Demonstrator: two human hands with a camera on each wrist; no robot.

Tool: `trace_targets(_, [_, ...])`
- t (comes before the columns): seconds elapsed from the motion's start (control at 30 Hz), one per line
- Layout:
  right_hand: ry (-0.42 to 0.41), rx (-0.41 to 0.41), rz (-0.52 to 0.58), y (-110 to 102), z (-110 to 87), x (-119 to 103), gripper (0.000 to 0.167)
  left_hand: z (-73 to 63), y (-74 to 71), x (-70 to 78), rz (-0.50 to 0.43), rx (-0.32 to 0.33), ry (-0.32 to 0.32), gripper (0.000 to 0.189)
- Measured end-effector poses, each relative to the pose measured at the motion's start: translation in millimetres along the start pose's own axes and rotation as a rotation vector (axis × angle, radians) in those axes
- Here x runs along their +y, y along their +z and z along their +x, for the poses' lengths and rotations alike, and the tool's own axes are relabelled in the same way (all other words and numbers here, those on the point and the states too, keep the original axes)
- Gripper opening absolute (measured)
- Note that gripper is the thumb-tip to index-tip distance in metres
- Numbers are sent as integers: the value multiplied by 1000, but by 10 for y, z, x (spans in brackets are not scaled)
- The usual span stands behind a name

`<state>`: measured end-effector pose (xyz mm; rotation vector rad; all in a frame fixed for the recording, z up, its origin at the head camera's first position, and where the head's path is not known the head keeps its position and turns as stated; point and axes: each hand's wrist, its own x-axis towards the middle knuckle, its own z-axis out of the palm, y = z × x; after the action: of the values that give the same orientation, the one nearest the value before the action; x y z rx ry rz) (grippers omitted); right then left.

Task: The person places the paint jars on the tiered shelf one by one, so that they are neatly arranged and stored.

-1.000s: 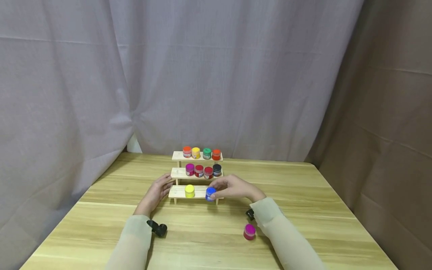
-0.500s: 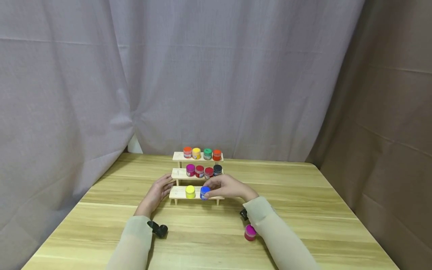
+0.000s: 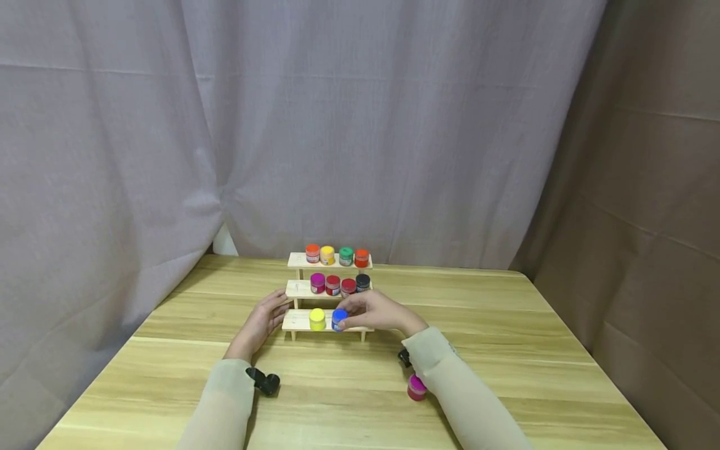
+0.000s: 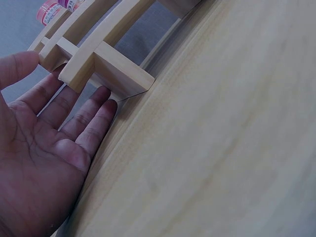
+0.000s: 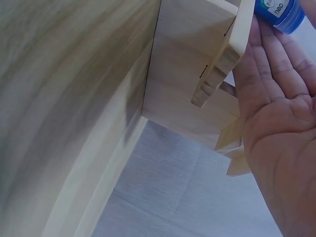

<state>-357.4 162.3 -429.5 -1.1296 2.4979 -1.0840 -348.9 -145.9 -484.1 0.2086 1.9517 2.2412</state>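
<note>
In the head view, my right hand (image 3: 379,310) pinches a small blue paint jar (image 3: 339,319) between thumb and fingers. The jar is upright on the lowest tier of a three-tier wooden stand (image 3: 296,320), right of a yellow jar (image 3: 317,319). The right wrist view catches the lower part of the blue jar (image 5: 288,19) above my fingers, its top out of frame. My left hand (image 3: 263,319) is at the stand's left end. In the left wrist view, its fingers (image 4: 89,116) lie loosely extended right at the tier ends, holding nothing.
Magenta (image 3: 317,283), red (image 3: 333,285) and black (image 3: 362,282) jars line the middle tier. Orange-red (image 3: 312,253), yellow-orange (image 3: 327,255) and green (image 3: 345,255) jars stand on the top one. Another magenta jar (image 3: 416,389) sits on the table beside my right sleeve. Grey curtains (image 3: 360,125) hang behind.
My right hand has slid the blue jar left along the lowest tier, nearer the yellow jar. My left hand has stayed in place.
</note>
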Motion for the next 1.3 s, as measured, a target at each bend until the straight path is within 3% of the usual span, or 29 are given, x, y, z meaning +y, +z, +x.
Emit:
trace_targets(0.43, [-6,17,-36,8,20,-79,26,13,5,21,0,2,2,62])
trace_targets(0.9, [-13,-5,-39,19,10,-64,30,14,6,16,0,10,-15,61])
trace_targets(1.3, [-15,-13,-100,-66,-215,-79,40,10,22,24,-28,4,9,59])
